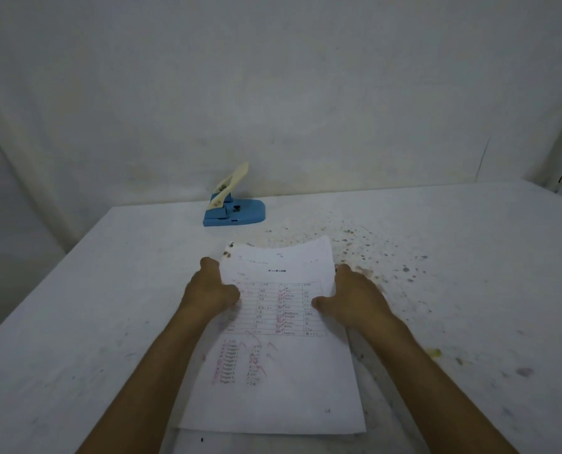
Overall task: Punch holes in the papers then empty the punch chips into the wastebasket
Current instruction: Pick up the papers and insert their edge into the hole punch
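Both the left hand (212,291) and right hand (351,298) pinch the papers (273,355) at opposite edges, fingers curled underneath, apparently squaring them for the punch (233,211) waiting beyond on the surface (109,306).

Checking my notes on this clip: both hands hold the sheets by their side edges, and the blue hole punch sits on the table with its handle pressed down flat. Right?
Not quite. The head view shows the hole punch with its handle raised, not pressed flat. The rest holds: left hand and right hand hold the sheets by their side edges, punch on the table.
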